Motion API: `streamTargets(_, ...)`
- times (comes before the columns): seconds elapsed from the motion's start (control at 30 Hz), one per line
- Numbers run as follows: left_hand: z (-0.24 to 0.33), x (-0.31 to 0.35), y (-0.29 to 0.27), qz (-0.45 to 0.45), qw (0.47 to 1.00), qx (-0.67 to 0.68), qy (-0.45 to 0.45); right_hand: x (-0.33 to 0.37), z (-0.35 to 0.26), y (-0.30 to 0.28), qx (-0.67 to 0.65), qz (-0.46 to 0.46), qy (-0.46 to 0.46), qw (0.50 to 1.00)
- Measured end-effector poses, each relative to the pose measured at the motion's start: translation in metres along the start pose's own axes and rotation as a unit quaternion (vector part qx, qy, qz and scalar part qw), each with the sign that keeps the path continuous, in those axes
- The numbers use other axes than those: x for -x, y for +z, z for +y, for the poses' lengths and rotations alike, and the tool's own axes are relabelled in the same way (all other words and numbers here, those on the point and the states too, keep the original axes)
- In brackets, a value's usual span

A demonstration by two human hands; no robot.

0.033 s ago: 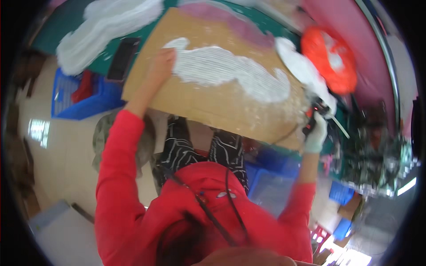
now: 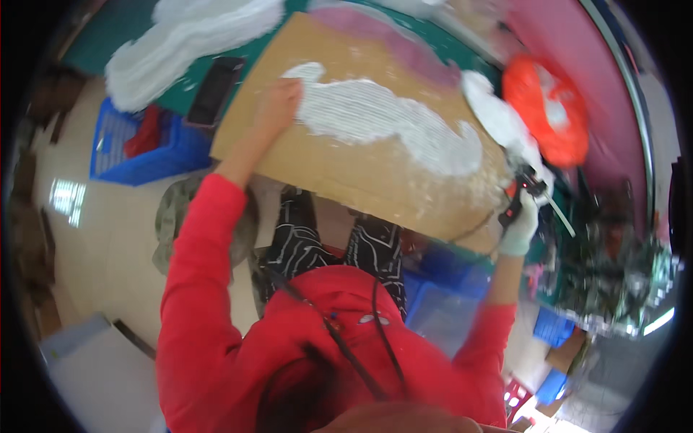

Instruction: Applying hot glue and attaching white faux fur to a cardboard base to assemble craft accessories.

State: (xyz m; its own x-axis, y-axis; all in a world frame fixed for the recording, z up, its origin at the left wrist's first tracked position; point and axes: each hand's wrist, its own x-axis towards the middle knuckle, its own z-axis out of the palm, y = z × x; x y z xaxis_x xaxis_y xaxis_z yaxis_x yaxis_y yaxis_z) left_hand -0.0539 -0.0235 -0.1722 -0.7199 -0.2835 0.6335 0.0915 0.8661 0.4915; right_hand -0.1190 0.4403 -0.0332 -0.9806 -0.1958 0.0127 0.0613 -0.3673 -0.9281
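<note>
A white ribbed piece with a wavy outline (image 2: 361,108) lies on a brown cardboard sheet (image 2: 325,169). At its left end my bare left hand (image 2: 277,105) has its fingers closed against the edge, seemingly pinching it; the fingertips are blurred. My right hand (image 2: 521,225), in a pale glove, grips a black glue gun (image 2: 514,206) by the board's right edge. A small red light shows on the gun, and a thin white glue stick (image 2: 561,215) juts out beside it. The gun's tip is hard to make out against the white material (image 2: 498,112) behind.
A dark phone (image 2: 215,90) and a stack of white fluffy pieces (image 2: 173,50) are on the green table at left. Beyond the board lies a purple patch (image 2: 397,36). An orange-red plastic bag (image 2: 548,108) sits at right. A blue crate (image 2: 144,148) stands lower left.
The whole view has shifted slightly, so the board and items appear a little further right. Both hands keep the same hold.
</note>
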Motion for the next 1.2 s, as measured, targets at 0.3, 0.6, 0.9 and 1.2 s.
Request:
streamTargets(0.3, 0.011, 0.001, -0.018, -0.006, 1.0, -0.006, -0.002, -0.037, 0.053, 0.166, 0.078, -0.195, 0.144, 0.967)
streamTargets(0.6, 0.015, 0.002, -0.021, -0.007, 0.999, -0.005, -0.042, -0.049, 0.103, 0.249, 0.304, -0.228, 0.134, 0.915)
streamTargets(0.9, 0.014, 0.004, -0.02, -0.012, 0.998, -0.002, -0.056, -0.077, 0.149, 0.246, 0.345, -0.237, 0.085, 0.904)
streamTargets(1.2, 0.014, 0.004, -0.018, 0.012, 0.999, -0.01, -0.04, -0.077, 0.155, 0.259, 0.335, -0.242, 0.108, 0.904)
